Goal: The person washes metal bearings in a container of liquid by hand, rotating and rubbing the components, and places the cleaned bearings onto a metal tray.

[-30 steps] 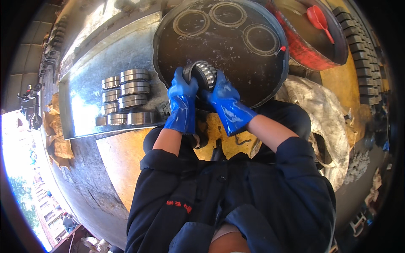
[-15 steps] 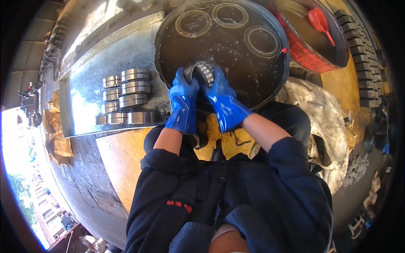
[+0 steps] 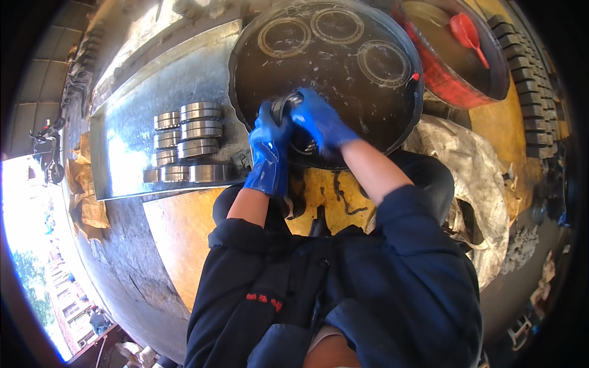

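Observation:
My left hand (image 3: 268, 138), in a long blue rubber glove, is closed around the side of a metal roller bearing (image 3: 286, 104). My right hand (image 3: 319, 121), gloved alike and a little blurred, lies over the bearing's right side with its fingers curled on it. Both hands are over the near part of a large round tub (image 3: 232, 73) of murky brown liquid. Below them, part of a shiny ring with rollers (image 3: 305, 146) shows near the tub's close rim; the hands cover the rest. Several round rings (image 3: 384, 63) lie towards the tub's far side.
Left of the tub, a metal tray (image 3: 132, 135) bears stacked shiny bearing rings (image 3: 201, 129). A red basin (image 3: 438, 83) with a red ladle (image 3: 464, 32) stands at the far right, beside a column of dark ridged pieces (image 3: 531, 92). A pale sack (image 3: 469, 147) lies right of my knee.
My right hand has turned over the bearing, its forearm swinging up and its fingers moving across the top. The bearing has tilted, so its row of rollers no longer faces up.

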Tool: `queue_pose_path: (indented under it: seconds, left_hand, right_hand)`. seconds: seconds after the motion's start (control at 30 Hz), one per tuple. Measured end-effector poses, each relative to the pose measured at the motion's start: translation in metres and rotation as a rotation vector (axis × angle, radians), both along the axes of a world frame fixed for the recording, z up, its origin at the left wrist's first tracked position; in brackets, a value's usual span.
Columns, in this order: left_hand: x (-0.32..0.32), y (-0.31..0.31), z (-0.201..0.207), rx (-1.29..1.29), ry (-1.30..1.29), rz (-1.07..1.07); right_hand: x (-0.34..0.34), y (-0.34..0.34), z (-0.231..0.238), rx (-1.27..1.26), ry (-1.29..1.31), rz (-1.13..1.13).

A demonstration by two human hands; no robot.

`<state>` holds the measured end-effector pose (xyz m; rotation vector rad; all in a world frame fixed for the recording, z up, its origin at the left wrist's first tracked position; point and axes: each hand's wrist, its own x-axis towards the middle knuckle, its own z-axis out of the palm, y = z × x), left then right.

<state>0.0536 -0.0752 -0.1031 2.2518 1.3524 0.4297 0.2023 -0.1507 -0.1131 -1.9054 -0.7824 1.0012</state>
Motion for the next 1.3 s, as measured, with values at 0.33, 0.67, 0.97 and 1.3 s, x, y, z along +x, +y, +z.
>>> queue_pose_path:
  seconds: [0.33,0.67,0.97,1.3]
  left_hand:
    - [0.008,-0.005,-0.002,-0.013,-0.009,-0.022]
    - [-0.005,-0.004,0.007,-0.035,0.026,0.011]
    - [-0.001,-0.001,-0.001,0.005,0.002,0.003]
    - [-0.004,-0.005,0.007,-0.002,0.003,0.006]
  right_hand:
    - [0.001,0.008,0.01,-0.244,-0.344,-0.015]
    - [-0.042,-0.026,0.019,-0.055,-0.192,-0.132]
    - [0.001,0.01,0.036,-0.168,-0.31,0.085]
    - [-0.047,-0.037,0.014,-0.023,-0.061,-0.15]
